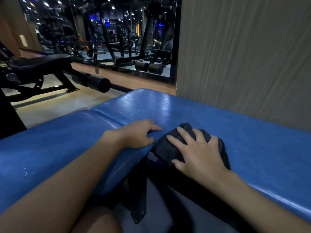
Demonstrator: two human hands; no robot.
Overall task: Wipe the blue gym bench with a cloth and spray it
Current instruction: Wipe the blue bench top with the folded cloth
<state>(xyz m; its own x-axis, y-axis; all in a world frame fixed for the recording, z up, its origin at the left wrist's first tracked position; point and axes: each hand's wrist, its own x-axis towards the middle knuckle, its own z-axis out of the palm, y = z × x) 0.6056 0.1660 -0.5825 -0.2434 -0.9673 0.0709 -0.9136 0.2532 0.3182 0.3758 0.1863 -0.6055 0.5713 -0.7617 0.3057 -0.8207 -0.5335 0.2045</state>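
The dark cloth [163,150] is lying on the near edge of the blue bench [252,148], beside the gap between its 2 pads. The right hand [200,153] is pressing it flat with fingers spread, not gripping. At 9 o'clock of the cloth, the left hand [136,133] is resting on the bench, fingers relaxed and holding nothing. A black bench [42,64] is standing at 10 o'clock, a mirror [117,31] at 12 o'clock, a grey wall [244,56] at 2 o'clock.

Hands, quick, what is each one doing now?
Left hand: open, resting on the blue bench, holding nothing.
Right hand: open, pressing flat on the dark cloth.
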